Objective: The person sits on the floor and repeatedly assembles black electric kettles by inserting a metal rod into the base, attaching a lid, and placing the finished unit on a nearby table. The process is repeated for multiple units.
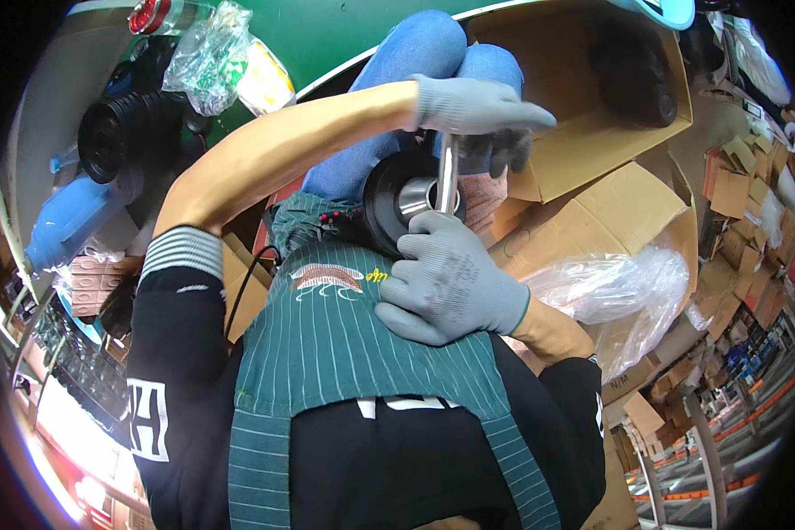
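My left hand, in a grey glove with a dark palm side, reaches across above my lap. One finger points right, while darker fingers curl below it around the upper end of a shiny metal rod. My right hand, also gloved in grey, is closed at the rod's lower end, with its thumb close to a black round part. A short silver metal cylinder stands in the middle of that part, beside the rod. The black part rests over my lap against the green striped apron; its underside is hidden.
An open cardboard box holding a dark object stands at the far right. Nearer are cardboard flaps and clear plastic film. On the green table at the far left lie a clear plastic bag and stacked black round parts.
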A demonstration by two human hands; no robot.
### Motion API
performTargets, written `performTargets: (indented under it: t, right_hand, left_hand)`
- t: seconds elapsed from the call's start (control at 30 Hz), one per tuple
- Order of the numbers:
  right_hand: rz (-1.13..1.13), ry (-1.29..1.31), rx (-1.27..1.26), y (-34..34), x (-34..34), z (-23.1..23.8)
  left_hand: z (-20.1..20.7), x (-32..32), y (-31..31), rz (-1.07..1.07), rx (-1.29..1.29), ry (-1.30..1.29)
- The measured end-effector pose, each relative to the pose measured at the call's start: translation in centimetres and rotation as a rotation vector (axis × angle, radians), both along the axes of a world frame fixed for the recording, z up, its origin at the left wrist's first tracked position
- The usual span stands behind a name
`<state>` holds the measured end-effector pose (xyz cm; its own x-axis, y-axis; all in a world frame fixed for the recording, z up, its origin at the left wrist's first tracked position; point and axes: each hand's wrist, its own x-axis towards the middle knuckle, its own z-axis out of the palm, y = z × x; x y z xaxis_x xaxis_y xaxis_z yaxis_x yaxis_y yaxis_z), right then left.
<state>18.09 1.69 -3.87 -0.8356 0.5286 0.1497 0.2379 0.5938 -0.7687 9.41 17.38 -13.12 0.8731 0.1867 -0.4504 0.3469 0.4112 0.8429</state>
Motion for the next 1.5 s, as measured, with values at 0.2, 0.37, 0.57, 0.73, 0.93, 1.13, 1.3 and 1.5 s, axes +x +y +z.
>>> performTargets:
  t: [0.2,0.37,0.57,0.73,0.93,1.13,1.3,1.5]
  right_hand:
    - [0.052,-0.248,-0.101,4.3,-5.2,0.1]
    - [-0.099,0.304,-0.472,4.7,-0.7,-0.2]
    - [-0.426,1.289,-1.304,3.7,-0.7,-2.4]
    - [-0.439,1.601,-1.637,6.2,-1.8,-4.6]
    - [-0.209,1.636,-1.652,7.4,-4.1,-8.9]
    - [-0.292,1.539,-1.514,7.4,-3.9,-9.1]
    - [-0.428,1.778,-1.572,7.1,-3.7,-7.5]
    - [-0.706,1.380,-0.934,4.7,0.6,-11.7]
  left_hand:
    - [-1.8,3.7,-0.4,-0.133,-0.226,-0.260]
    - [-2.5,2.4,-0.4,0.235,0.173,-0.375]
    - [0.0,-2.6,1.1,0.813,0.975,-0.224]
    - [12.3,-14.4,0.0,0.387,1.325,0.319]
    - [16.8,-7.3,-7.4,-0.475,1.187,0.727]
    - [9.3,-5.0,-13.7,-0.123,1.510,1.067]
    - [10.4,-5.5,-14.5,-0.208,1.551,1.126]
    - [13.4,-6.9,-15.5,-0.080,1.260,1.271]
